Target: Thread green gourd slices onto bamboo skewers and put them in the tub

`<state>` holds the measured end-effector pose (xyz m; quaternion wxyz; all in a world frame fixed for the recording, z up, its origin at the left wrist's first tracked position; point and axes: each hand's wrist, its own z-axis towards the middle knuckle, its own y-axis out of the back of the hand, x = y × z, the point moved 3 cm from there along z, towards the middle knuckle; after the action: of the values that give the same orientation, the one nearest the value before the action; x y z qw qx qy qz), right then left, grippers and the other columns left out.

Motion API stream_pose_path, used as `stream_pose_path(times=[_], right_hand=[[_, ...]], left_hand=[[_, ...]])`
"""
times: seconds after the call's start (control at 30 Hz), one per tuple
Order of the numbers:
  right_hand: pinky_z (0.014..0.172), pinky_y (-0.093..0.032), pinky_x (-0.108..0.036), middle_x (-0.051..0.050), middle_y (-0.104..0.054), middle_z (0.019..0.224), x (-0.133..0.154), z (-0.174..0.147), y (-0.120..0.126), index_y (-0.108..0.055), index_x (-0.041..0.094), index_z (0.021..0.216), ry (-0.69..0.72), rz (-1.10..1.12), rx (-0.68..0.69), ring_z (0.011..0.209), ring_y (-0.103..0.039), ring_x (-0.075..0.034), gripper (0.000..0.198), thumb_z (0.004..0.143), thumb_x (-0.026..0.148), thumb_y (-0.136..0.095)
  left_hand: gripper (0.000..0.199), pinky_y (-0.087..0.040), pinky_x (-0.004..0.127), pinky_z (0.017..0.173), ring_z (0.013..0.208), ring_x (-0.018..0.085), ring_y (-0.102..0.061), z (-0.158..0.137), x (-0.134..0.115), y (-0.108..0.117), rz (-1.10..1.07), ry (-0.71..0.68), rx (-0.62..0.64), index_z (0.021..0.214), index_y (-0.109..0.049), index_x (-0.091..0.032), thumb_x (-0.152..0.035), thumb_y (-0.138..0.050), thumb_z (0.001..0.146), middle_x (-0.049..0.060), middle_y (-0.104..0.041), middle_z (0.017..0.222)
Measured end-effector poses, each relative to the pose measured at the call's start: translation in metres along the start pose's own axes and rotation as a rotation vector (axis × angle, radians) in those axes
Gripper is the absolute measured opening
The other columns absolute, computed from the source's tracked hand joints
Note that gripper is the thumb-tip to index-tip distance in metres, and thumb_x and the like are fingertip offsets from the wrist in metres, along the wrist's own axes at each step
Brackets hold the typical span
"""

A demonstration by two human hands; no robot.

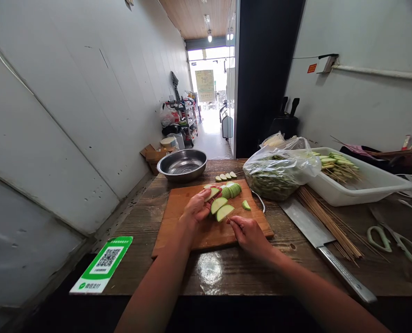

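Over the wooden cutting board (178, 217), my left hand (196, 207) has its fingers closed on a pale green-edged zucchini slice (212, 194). My right hand (245, 230) pinches the near end of a thin bamboo skewer (229, 218). Two half-round zucchini slices (224, 213) sit along the skewer between my hands. Behind them on the board lies a fanned row of cut zucchini (231, 189). One loose zucchini piece (246, 205) rests apart at the right. Beyond the board's far edge is a skewer of small slices (225, 176).
A steel bowl (182, 165) stands at the back left. Right of the board are a plastic bag of greens (278, 171), a cleaver (306, 224), loose bamboo skewers (330, 226), scissors (396, 238) and a white tub (341, 196) with skewered zucchini. A green QR-code card (103, 263) lies front left.
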<state>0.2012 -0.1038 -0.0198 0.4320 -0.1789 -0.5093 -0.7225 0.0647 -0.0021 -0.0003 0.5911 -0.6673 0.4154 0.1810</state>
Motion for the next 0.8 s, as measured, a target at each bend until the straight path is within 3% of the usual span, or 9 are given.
stream_pose_path(times=[0.27, 0.6, 0.7, 0.8], right_hand=[[0.068, -0.045, -0.026, -0.007, -0.069, 0.082, 0.001, 0.002, 0.002, -0.062, 0.016, 0.086, 0.002, 0.019, -0.030, 0.075, -0.063, -0.018, 0.024, 0.087, 0.021, -0.039], [0.063, -0.043, -0.024, -0.006, -0.068, 0.076, -0.001, 0.006, 0.002, -0.062, 0.017, 0.079, 0.012, 0.000, -0.053, 0.069, -0.061, -0.016, 0.025, 0.087, 0.022, -0.038], [0.063, -0.043, -0.023, -0.005, -0.067, 0.076, 0.000, 0.009, 0.010, -0.062, 0.017, 0.080, 0.009, 0.017, -0.114, 0.069, -0.061, -0.015, 0.025, 0.086, 0.023, -0.039], [0.059, -0.041, -0.023, -0.005, -0.066, 0.072, -0.004, 0.012, 0.022, -0.062, 0.016, 0.083, -0.074, -0.012, -0.221, 0.064, -0.059, -0.015, 0.026, 0.086, 0.026, -0.038]], left_hand=[[0.015, -0.048, 0.030, 0.084, 0.088, 0.018, -0.062, -0.003, 0.001, -0.003, -0.001, -0.009, 0.044, 0.085, -0.063, -0.010, -0.011, -0.048, 0.081, 0.011, -0.066, 0.091], [0.016, -0.050, 0.036, 0.079, 0.082, 0.020, -0.062, -0.011, 0.007, -0.016, 0.043, 0.017, 0.101, 0.088, -0.061, -0.010, -0.016, -0.048, 0.082, 0.011, -0.066, 0.087], [0.016, -0.048, 0.033, 0.080, 0.082, 0.019, -0.062, -0.007, 0.002, -0.015, 0.062, -0.080, 0.072, 0.087, -0.060, -0.010, -0.021, -0.049, 0.083, 0.010, -0.065, 0.086], [0.017, -0.045, 0.030, 0.083, 0.085, 0.017, -0.061, -0.005, -0.009, -0.007, 0.234, -0.333, -0.036, 0.091, -0.060, -0.015, -0.020, -0.061, 0.074, 0.007, -0.065, 0.088]])
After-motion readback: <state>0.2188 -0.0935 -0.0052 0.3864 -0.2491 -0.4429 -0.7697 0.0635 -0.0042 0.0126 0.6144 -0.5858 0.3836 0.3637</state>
